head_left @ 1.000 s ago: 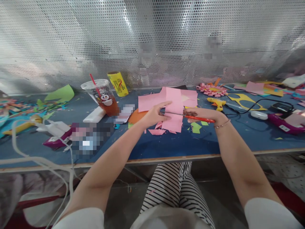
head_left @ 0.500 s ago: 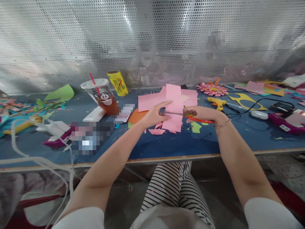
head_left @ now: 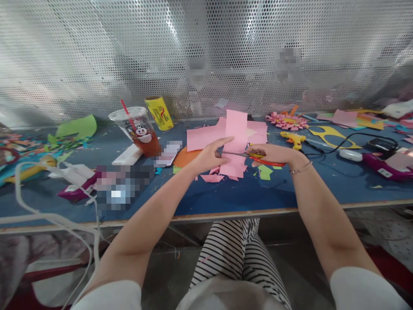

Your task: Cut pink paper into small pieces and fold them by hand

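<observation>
My left hand [head_left: 211,156] pinches the left edge of a pink paper strip [head_left: 236,129], which stands upright above the table. The fingers of my right hand [head_left: 271,153] are wrapped round the red and yellow handles of a pair of scissors [head_left: 232,153]. Their blades point left and lie across the strip, level with my left fingertips. Behind the strip lie larger pink sheets [head_left: 203,136], and under it are pink paper scraps [head_left: 213,177]. An orange sheet [head_left: 187,157] is partly hidden by my left hand.
On the left stand a plastic drink cup [head_left: 142,133] with a red straw and a yellow can [head_left: 160,114]. White cables [head_left: 58,217] hang over the table edge there. Rightward lie a yellow glue gun [head_left: 293,139], a yellow cut-out sheet [head_left: 334,137] and a green scrap [head_left: 265,172].
The pink strip's upper end has risen a little, and the part below the blades looks shorter. The scissors and right hand have shifted slightly left. My left hand stays nearly still.
</observation>
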`<state>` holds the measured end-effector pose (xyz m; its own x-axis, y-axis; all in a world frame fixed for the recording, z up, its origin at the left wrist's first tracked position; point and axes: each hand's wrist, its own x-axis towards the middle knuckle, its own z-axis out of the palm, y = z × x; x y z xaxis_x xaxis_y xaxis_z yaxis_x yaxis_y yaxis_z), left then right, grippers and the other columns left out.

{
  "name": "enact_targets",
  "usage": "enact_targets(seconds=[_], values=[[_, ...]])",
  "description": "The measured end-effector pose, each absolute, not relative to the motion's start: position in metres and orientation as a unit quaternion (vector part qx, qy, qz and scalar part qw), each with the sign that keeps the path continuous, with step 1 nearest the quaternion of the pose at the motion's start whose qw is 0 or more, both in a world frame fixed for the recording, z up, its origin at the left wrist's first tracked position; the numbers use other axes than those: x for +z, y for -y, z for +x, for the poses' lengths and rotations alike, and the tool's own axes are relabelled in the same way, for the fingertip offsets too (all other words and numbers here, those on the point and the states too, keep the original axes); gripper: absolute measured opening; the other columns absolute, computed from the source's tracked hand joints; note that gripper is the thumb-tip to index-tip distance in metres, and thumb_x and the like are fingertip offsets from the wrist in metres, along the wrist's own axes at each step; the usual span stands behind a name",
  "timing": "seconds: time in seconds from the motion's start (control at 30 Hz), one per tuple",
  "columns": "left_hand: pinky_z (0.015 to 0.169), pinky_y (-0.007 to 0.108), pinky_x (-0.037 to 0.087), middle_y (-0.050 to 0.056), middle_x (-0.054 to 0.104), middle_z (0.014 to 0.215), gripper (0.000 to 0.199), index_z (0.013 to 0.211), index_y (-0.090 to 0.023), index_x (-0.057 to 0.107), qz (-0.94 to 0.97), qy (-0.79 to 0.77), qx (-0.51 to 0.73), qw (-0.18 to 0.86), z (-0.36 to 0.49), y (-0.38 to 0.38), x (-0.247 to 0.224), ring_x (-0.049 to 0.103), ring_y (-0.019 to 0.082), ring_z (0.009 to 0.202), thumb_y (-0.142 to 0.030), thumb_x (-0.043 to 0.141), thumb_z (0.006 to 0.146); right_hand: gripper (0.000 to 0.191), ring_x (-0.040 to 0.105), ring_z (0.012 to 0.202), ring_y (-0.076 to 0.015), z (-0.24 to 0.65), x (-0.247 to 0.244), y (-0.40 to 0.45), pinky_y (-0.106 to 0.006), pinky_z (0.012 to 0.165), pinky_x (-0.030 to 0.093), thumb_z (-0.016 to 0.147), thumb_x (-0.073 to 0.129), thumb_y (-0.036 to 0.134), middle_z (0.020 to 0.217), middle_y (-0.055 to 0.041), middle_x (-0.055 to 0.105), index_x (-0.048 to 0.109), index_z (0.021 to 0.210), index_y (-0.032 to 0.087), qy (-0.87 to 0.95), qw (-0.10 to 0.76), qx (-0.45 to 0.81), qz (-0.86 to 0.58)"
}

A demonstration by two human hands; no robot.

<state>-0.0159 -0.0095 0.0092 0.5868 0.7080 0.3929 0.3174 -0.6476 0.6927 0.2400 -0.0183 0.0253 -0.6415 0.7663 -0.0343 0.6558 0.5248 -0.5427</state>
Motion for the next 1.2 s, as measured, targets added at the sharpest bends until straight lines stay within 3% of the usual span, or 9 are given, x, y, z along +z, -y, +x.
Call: enact_targets(seconds=[0.37, 0.6, 0.97, 1.2], values=[[0.078, 0.025, 0.046, 0.006, 0.035, 0.14, 0.069, 0.131, -0.026, 0.038, 0.84, -0.323, 0.331, 0.283, -0.0154, 0.0129, 0.0135, 0.05, 0.017, 0.105, -0.014, 0.057, 0.066, 0.05, 0.053, 0.097, -0.0217, 0.239, 0.0262, 0.0195, -0.034, 0.083, 0.041, 0.07, 0.058, 0.051, 0.113, -0.0061, 0.056, 0.049, 0.111, 0.023, 0.864, 0.108, 0.281, -0.403], [0.067, 0.022, 0.046, 0.006, 0.034, 0.14, 0.07, 0.132, -0.025, 0.035, 0.839, -0.33, 0.334, 0.276, -0.0119, 0.015, 0.0142, 0.052, 0.016, 0.1, -0.012, 0.057, 0.067, 0.049, 0.052, 0.094, -0.021, 0.2373, 0.0252, 0.0206, -0.032, 0.08, 0.04, 0.07, 0.057, 0.052, 0.11, -0.007, 0.056, 0.049, 0.107, 0.021, 0.864, 0.113, 0.284, -0.399], [0.068, 0.025, 0.049, 0.007, 0.034, 0.139, 0.071, 0.132, -0.028, 0.036, 0.836, -0.337, 0.315, 0.298, -0.011, 0.0161, 0.0128, 0.054, 0.015, 0.092, -0.013, 0.058, 0.066, 0.044, 0.051, 0.089, -0.0199, 0.237, 0.021, 0.0179, -0.033, 0.077, 0.04, 0.072, 0.054, 0.052, 0.105, -0.0066, 0.056, 0.051, 0.103, 0.021, 0.877, 0.112, 0.256, -0.39], [0.075, 0.026, 0.048, 0.008, 0.036, 0.138, 0.07, 0.132, -0.027, 0.037, 0.839, -0.331, 0.321, 0.287, -0.0116, 0.016, 0.0124, 0.052, 0.017, 0.101, -0.014, 0.058, 0.066, 0.04, 0.053, 0.086, -0.0193, 0.2349, 0.0256, 0.0218, -0.03, 0.074, 0.039, 0.071, 0.056, 0.051, 0.102, -0.0049, 0.059, 0.052, 0.098, 0.022, 0.881, 0.113, 0.228, -0.399]])
